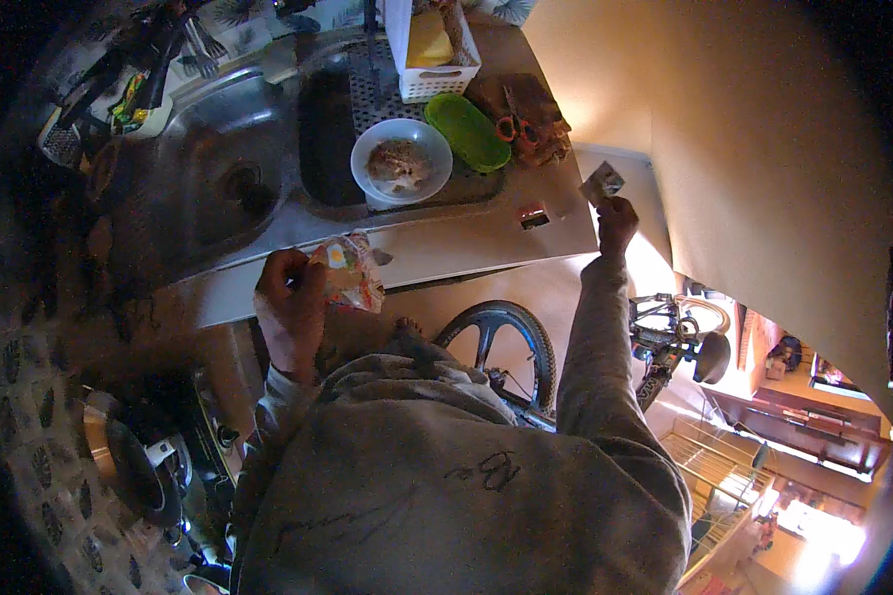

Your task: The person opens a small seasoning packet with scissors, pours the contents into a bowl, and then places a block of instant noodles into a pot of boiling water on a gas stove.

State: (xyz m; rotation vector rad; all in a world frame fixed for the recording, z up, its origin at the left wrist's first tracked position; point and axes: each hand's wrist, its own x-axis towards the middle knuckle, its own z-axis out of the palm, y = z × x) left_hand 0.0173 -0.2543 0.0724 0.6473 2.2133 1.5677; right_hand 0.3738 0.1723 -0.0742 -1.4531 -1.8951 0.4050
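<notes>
My left hand (292,309) grips a printed plastic food packet (347,274) over the front edge of the counter. Out to the right, past the counter's end, my right hand (618,225) pinches a small foil sachet (603,183) between its fingers. A white bowl (402,161) with a pale, brownish dry-looking food in it stands at the smaller sink basin, between the two hands. Near the counter's right end lies a small red and dark packet (533,215). What the left packet holds is hidden.
Behind the bowl are a green oval tray (467,132), a white perforated basket (440,83) and orange-handled scissors (517,128) on a brown item. The steel sink (227,167) is to the left. A pan (130,461) sits at lower left; a bicycle wheel (543,349) stands below the counter.
</notes>
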